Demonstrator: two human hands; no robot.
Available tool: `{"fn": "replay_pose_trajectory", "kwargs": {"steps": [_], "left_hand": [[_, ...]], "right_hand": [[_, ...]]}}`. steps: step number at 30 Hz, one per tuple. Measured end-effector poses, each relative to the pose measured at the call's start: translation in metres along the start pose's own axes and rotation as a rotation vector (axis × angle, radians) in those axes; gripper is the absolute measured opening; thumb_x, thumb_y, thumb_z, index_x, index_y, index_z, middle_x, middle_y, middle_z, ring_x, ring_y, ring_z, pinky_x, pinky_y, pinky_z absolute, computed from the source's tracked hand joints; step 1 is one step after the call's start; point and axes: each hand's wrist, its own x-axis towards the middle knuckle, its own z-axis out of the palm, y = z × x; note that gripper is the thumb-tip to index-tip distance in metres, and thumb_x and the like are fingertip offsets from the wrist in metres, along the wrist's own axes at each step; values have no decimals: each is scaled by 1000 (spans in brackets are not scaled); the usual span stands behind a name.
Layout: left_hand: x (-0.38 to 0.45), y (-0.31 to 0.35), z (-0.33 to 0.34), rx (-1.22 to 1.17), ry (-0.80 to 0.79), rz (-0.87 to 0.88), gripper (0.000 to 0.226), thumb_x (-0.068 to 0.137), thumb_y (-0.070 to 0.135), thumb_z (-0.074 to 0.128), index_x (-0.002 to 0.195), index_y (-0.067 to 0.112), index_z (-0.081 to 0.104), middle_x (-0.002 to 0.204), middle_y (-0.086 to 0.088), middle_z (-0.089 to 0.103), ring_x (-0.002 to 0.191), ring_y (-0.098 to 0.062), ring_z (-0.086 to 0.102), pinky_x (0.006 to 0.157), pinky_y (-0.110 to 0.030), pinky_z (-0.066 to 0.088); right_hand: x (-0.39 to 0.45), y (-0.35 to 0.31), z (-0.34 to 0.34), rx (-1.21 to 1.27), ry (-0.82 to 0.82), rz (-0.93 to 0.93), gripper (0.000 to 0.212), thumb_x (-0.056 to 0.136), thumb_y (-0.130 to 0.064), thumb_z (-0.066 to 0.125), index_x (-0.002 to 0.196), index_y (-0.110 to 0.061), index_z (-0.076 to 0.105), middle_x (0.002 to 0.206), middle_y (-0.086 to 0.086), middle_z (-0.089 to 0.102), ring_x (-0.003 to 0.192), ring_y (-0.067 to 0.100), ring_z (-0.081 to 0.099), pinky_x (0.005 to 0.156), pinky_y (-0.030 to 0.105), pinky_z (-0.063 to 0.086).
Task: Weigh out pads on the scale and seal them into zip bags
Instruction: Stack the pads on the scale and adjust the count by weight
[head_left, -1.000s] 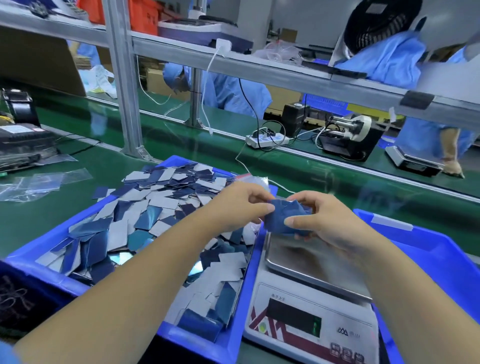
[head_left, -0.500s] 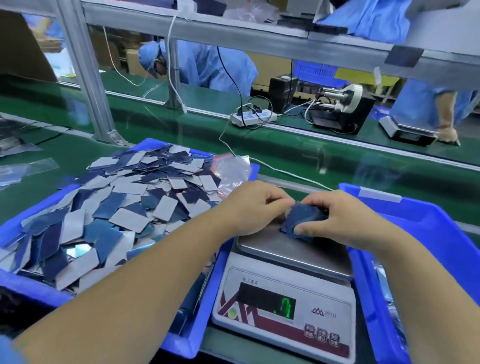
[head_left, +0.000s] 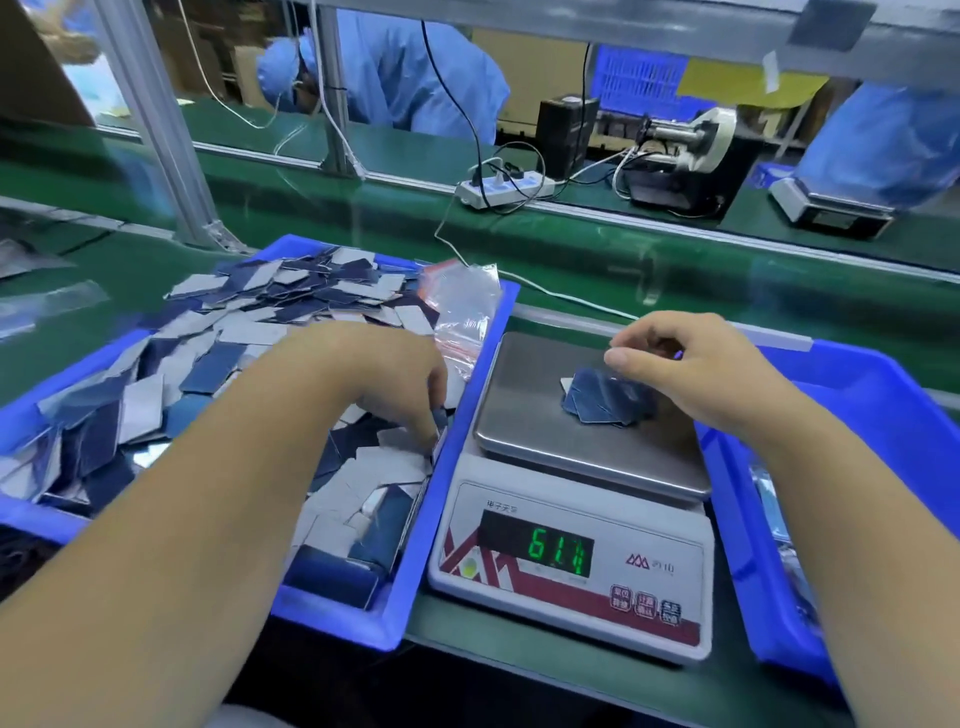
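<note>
A small stack of blue pads (head_left: 608, 401) lies on the steel pan of the scale (head_left: 571, 499), whose green display is lit. The right hand (head_left: 696, 364) hovers just above the stack, fingers loosely curled, its grip holding nothing. The left hand (head_left: 384, 374) reaches down into the blue bin (head_left: 457, 431) left of the scale, fingertips among the loose pads (head_left: 249, 332) — whether its grip has closed on one cannot be told. Clear zip bags (head_left: 462, 306) rest at the bin's far right corner. A second blue bin (head_left: 852, 467) sits right of the scale on the green table (head_left: 675, 291).
</note>
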Motion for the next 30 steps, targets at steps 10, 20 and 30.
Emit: {"fn": "replay_pose_trajectory", "kwargs": {"steps": [10,20,30], "left_hand": [[2,1,2,-112,29,67,14,77,26,82,82,27,69,77,11,65,71,-10,58,60,-26,42],[2,-4,-10,-228,250,-38,14,77,20,79,82,31,73,69,10,66,63,-8,60,53,-23,38],[-5,13,-33,-552,759,48,21,84,13,63,74,31,68,69,15,66,57,5,59,47,-16,41]], "right_hand": [[1,2,3,20,54,32,11,87,-30,72,76,-27,72,71,-14,68,56,-2,51,58,23,42],[1,0,0,16,71,46,13,89,-29,70,76,-28,71,67,-15,65,55,-2,50,51,12,40],[-1,-4,1,53,106,33,15,90,-30,69,75,-27,70,67,-11,65,54,-1,49,50,12,38]]}}
